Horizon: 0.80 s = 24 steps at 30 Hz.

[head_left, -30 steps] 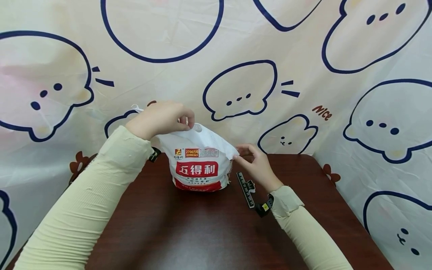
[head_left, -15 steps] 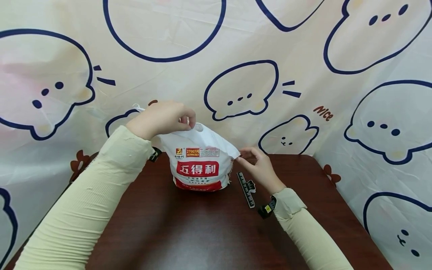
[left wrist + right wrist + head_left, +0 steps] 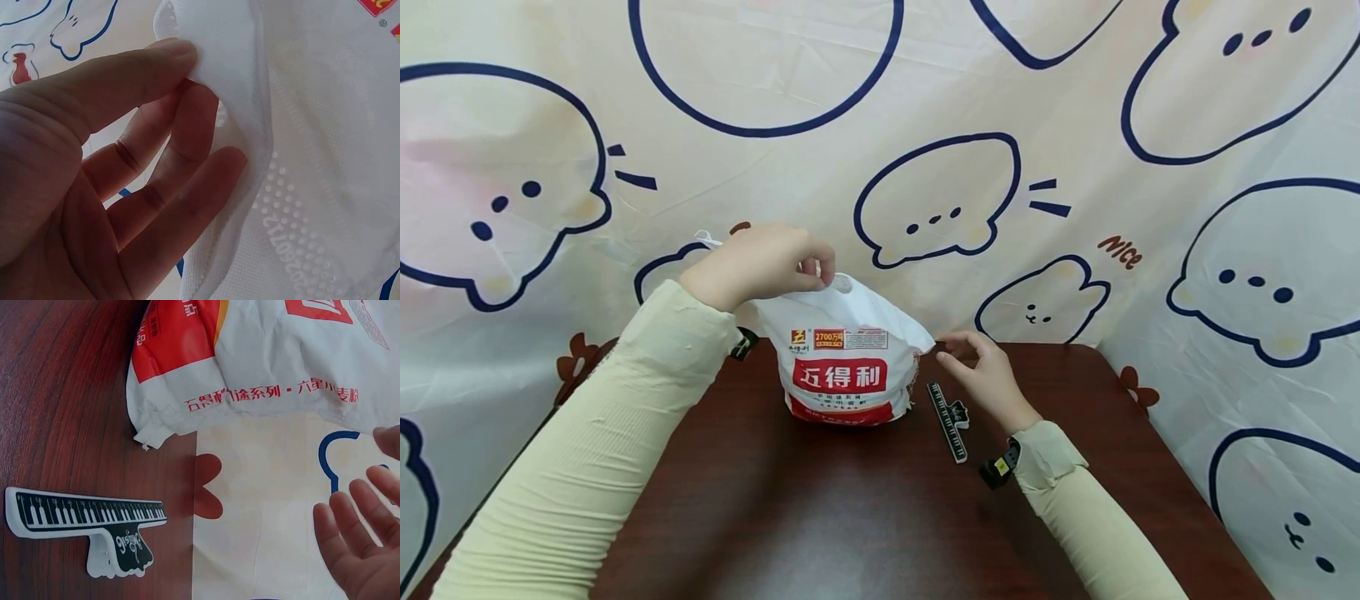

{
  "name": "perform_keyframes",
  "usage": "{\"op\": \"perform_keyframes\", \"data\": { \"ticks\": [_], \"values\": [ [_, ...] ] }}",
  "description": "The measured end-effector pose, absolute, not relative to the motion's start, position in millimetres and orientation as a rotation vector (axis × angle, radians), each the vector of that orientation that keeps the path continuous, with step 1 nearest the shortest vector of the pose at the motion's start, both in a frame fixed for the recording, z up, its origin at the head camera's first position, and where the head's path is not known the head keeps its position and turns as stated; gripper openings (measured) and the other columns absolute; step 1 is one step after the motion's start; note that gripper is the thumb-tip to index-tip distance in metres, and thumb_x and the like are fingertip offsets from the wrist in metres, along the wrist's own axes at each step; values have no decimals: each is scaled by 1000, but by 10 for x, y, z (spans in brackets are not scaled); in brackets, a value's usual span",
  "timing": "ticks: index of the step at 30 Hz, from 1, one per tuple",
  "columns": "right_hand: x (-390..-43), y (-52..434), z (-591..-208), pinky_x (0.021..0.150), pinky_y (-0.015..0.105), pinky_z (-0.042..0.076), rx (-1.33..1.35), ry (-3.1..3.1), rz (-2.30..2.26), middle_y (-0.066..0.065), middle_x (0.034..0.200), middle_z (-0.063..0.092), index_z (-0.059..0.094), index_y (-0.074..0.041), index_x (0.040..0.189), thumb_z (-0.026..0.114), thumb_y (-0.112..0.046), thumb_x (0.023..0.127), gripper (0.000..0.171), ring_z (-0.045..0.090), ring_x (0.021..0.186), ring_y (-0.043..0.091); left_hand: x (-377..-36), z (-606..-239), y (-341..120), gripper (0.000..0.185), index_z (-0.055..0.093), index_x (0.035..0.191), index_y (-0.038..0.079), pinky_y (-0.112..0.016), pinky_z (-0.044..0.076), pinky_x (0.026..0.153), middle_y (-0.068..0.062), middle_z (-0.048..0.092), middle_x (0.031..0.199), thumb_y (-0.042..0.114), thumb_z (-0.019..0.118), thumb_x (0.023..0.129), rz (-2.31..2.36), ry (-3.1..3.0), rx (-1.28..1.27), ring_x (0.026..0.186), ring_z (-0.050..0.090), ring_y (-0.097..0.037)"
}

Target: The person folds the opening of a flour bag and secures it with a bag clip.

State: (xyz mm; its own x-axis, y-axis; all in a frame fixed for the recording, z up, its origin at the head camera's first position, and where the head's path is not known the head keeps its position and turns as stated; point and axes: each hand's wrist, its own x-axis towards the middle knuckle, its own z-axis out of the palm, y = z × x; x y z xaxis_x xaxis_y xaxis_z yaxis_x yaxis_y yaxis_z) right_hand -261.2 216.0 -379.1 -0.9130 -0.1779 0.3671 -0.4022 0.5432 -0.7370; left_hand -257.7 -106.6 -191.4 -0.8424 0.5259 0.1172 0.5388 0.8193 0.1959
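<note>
The left hand [image 3: 758,265] pinches the top edge of the white flour bag [image 3: 844,367] standing on the table [image 3: 820,508], while the right hand [image 3: 987,377], fingers relaxed, holds nothing beside its corner.

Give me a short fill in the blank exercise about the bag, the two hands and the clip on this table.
1. The left hand pinches the top edge of the white ____ with the red label.
2. The right hand is ____, holding nothing beside the bag.
3. The clip printed with ____ keys lies on the table.

Missing words: bag; open; piano
</note>
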Motion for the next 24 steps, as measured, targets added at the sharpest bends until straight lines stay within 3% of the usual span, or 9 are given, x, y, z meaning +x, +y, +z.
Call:
{"op": "perform_keyframes", "data": {
  "ticks": [7, 15, 24],
  "values": [
    [-2628, 2207, -3817, 91, 45, 53, 411, -2601, 1254, 18, 116, 65, 64, -1, 124, 71, -18, 96, 34, 63, 103, 30, -2552, -1897, -1070, 10, 73, 102, 15, -47, 58, 77, -12, 70, 102, 10, 67, 96, -348, -2946, -863, 91, 64, -31],
    [-2616, 2236, -3836, 79, 38, 52, 365, -2660, 1227, 16, 113, 64, 64, -1, 124, 72, -17, 95, 35, 63, 97, 29, -2567, -1922, -1092, 10, 74, 103, 14, -48, 59, 80, -13, 71, 104, 11, 68, 95, -378, -2936, -883, 94, 65, -31],
    [-2614, 2260, -3867, 81, 40, 54, 297, -2738, 1210, 17, 117, 62, 63, -1, 126, 71, -18, 96, 36, 63, 100, 29, -2567, -1924, -1080, 9, 73, 103, 14, -48, 58, 81, -11, 71, 104, 12, 68, 96, -371, -2951, -873, 95, 65, -30]
  ]
}}
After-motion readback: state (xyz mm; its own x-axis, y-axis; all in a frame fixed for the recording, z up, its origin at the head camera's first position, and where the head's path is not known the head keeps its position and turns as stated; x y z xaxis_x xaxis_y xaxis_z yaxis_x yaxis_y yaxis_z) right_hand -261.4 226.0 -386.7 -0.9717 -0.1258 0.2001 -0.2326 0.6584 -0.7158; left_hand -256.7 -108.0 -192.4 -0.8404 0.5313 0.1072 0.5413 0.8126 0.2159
